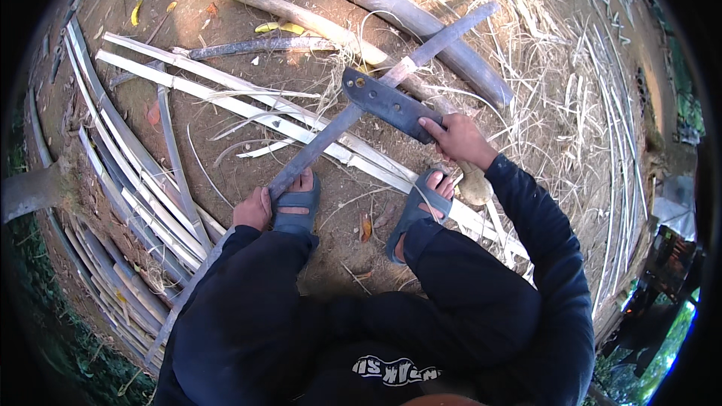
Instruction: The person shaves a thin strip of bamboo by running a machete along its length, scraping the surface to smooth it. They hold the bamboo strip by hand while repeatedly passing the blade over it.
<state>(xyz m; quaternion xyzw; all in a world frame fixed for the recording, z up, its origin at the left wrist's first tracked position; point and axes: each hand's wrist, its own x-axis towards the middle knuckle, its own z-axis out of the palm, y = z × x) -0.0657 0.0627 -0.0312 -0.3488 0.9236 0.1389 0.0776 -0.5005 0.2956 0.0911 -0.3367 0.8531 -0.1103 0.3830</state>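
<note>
My left hand [253,209] is closed round a long grey bamboo strip [312,148], beside my left sandal [296,207]. The strip slants up and away to the right, with a pale scraped patch around its node, and its near end runs back past my left leg. In my right hand [460,141] is a broad, dark machete [391,107] with small holes in its blade. Its far end lies across the strip, just below the pale patch; I cannot tell how deep the edge sits. My fingers hide the machete's grip.
Split pale bamboo strips [301,133] lie on the dirt between my feet and beyond. More strips [139,173] are piled at left. A thick bamboo pole [421,15] lies at the far side. Thin shavings [534,105] litter the right, and a rounded brown object [474,186] sits near my right sandal [421,207].
</note>
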